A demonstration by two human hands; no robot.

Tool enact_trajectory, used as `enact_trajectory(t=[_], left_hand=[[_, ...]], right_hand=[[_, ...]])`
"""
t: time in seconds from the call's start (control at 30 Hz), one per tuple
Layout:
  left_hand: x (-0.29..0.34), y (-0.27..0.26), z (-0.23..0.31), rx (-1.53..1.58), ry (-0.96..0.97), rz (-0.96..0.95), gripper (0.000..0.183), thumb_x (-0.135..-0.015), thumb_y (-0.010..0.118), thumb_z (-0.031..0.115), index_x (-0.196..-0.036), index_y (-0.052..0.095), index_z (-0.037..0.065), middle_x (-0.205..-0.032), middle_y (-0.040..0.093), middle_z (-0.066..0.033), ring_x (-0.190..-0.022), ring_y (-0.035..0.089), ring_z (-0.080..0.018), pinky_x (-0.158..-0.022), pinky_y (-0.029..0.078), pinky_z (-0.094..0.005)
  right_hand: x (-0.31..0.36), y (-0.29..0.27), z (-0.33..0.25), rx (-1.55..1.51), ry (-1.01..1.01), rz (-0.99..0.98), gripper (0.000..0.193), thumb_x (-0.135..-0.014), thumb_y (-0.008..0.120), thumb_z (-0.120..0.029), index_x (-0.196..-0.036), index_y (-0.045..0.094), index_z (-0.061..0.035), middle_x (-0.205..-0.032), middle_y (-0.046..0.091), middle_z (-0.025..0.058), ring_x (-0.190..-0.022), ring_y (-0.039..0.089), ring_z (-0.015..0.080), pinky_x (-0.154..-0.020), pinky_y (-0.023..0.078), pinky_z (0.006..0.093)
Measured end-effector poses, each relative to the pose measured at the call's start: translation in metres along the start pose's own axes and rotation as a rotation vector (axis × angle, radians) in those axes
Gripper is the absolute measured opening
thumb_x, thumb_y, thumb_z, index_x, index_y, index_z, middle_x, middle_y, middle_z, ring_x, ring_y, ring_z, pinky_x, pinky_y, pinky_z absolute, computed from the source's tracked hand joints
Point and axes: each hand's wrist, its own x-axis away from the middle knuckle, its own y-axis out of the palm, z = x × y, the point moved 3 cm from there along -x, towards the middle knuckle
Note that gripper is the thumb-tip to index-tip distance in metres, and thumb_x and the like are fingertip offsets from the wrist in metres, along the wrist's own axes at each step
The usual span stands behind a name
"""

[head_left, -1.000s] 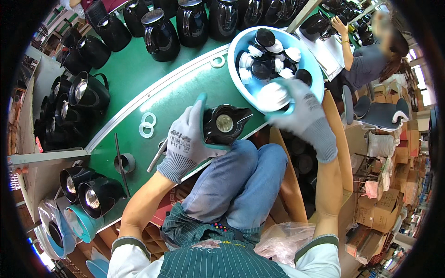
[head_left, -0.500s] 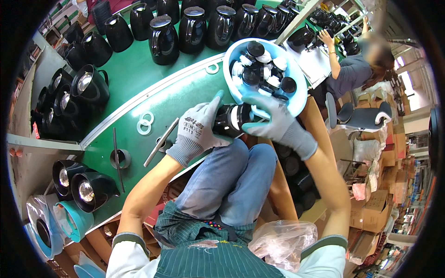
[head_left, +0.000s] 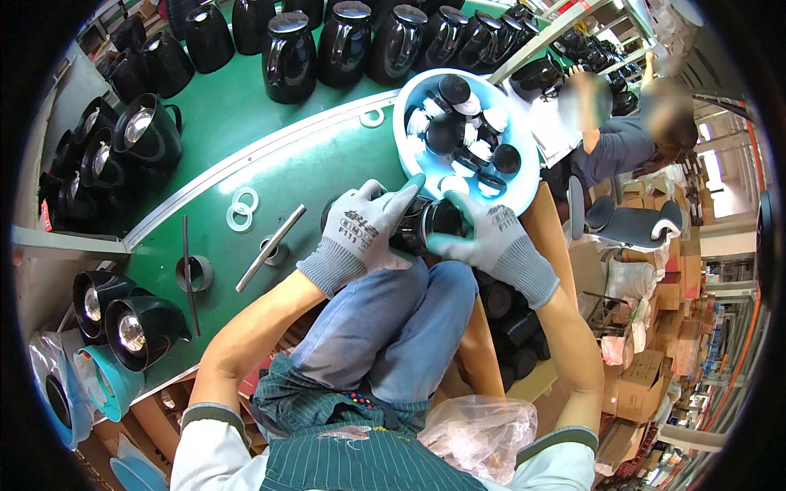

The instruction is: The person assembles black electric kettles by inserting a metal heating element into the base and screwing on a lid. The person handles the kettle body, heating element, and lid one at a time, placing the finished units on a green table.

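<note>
Left hand, grey glove, centre of frame: clamped on black jug, mostly hidden by the gloves. Jug is at mid-frame, just above the knees. Right hand, also gloved, just right of it: fingers and thumb closed around the black stopper at the jug's mouth; far-side contact hidden. Light-blue basin, upper right of centre, holds black-and-white stoppers. Green table: two overlapping white rings and metal tube left of the hands. Upright black jugs along top. Open-mouthed black jugs at left. Clear plastic bag, bottom centre. Co-worker, upper right.
</note>
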Motion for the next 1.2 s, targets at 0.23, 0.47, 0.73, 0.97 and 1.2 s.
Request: enact_trajectory(t=[0.23,0.47,0.73,0.97,1.2], left_hand=[[0.001,0.009,0.007,0.008,0.020,-0.084,0.119,-0.066,0.090,0.050,-0.163,0.030,0.016,-0.128,0.069,-0.0120,-0.116,0.066,-0.0304,-0.100,0.055,-0.0403],[-0.002,0.008,0.007,0.010,0.147,0.097,0.122,-0.054,0.093,0.046,-0.157,0.039,0.010,-0.117,0.070,-0.0097,-0.101,0.068,-0.0289,-0.089,0.058,-0.0400],[-0.013,-0.003,0.028,-0.011,-0.033,-0.197,0.119,-0.059,0.092,0.053,-0.157,0.038,0.011,-0.120,0.071,-0.0120,-0.111,0.068,-0.0301,-0.096,0.056,-0.0406],[-0.010,-0.002,0.028,-0.060,-0.019,-0.197,0.118,-0.062,0.090,0.055,-0.159,0.036,0.012,-0.121,0.070,-0.0128,-0.112,0.068,-0.0306,-0.097,0.055,-0.0412],[-0.003,-0.009,0.021,-0.032,-0.024,-0.173,0.120,-0.061,0.090,0.057,-0.158,0.038,0.012,-0.117,0.070,-0.0133,-0.108,0.069,-0.0308,-0.094,0.056,-0.0412]], right_hand=[[0.002,0.036,0.072,-0.634,0.521,-0.446,0.071,-0.100,0.049,-0.067,-0.108,0.069,0.0006,-0.087,0.072,0.0221,-0.074,0.072,0.0293,-0.068,0.058,0.0433],[0.023,0.031,0.022,0.324,-0.328,0.201,0.102,-0.087,0.070,-0.064,-0.160,0.030,-0.0048,-0.139,0.058,0.0290,-0.127,0.062,0.0389,-0.108,0.048,0.0472],[0.015,-0.001,0.034,-0.280,0.418,-0.026,0.066,-0.109,0.033,-0.060,-0.122,0.067,-0.0044,-0.074,0.074,0.0173,-0.076,0.078,0.0294,-0.070,0.063,0.0426],[0.030,0.026,0.009,0.101,-0.034,0.093,0.092,-0.093,0.060,-0.069,-0.158,0.038,-0.0083,-0.141,0.057,0.0306,-0.126,0.062,0.0399,-0.110,0.047,0.0480],[0.027,0.021,0.015,0.107,0.179,0.057,0.098,-0.097,0.044,-0.078,-0.162,0.029,-0.0061,-0.143,0.059,0.0257,-0.133,0.060,0.0348,-0.109,0.049,0.0443]])
